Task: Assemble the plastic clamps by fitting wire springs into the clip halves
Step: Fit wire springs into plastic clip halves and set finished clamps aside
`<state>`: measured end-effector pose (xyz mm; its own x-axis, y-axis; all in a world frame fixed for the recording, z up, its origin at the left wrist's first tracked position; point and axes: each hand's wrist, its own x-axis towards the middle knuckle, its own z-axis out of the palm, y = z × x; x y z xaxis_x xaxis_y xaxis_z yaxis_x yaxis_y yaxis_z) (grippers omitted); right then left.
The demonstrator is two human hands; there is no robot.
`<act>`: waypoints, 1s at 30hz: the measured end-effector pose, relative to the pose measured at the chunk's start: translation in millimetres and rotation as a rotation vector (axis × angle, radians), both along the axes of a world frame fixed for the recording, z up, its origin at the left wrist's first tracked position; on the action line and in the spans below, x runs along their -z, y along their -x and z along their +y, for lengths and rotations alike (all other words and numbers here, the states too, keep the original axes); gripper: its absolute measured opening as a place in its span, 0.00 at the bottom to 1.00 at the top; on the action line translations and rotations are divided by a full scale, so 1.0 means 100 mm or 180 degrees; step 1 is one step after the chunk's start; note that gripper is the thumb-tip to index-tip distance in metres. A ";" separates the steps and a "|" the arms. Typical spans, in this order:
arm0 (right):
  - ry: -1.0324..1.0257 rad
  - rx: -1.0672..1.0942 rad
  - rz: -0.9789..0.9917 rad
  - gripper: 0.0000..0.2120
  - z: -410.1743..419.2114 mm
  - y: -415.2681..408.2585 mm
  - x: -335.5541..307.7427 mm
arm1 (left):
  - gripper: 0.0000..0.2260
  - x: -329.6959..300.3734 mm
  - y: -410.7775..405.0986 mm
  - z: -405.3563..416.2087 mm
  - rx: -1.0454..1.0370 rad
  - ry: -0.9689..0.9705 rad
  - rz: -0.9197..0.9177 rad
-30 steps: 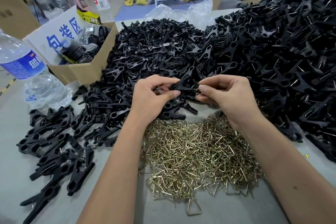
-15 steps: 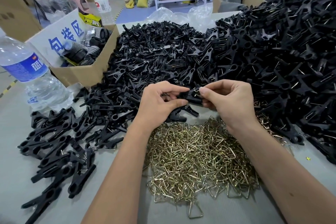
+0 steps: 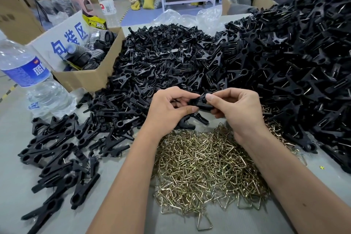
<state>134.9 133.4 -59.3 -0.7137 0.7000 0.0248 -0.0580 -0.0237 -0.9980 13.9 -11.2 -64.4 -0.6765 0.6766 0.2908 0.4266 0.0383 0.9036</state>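
Both hands meet over the table's middle on one black plastic clamp (image 3: 199, 101). My left hand (image 3: 169, 110) grips its left end with thumb and curled fingers. My right hand (image 3: 237, 108) pinches its right end, thumb on top. Any spring in the clamp is hidden by my fingers. Below my hands lies a heap of brass-coloured wire springs (image 3: 205, 169). A big pile of loose black clip halves (image 3: 171, 62) fills the table behind. Black clamps lie in a mound at the right (image 3: 294, 53) and in a smaller group at the lower left (image 3: 57, 157).
A cardboard box (image 3: 85, 78) with black parts stands at the left. A large water bottle (image 3: 32, 78) is at the far left, a smaller bottle (image 3: 106, 4) behind the box. Clear plastic bags (image 3: 190, 19) lie at the table's far edge.
Both hands stayed together on the clamp and shifted only slightly. My right thumb has slid further over the clamp's top.
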 end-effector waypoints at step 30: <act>0.2837 -0.2418 0.0310 0.07 0.22 -0.08 -0.03 | 0.18 -0.11 -0.07 -0.10 0.0030 -0.0230 -0.0307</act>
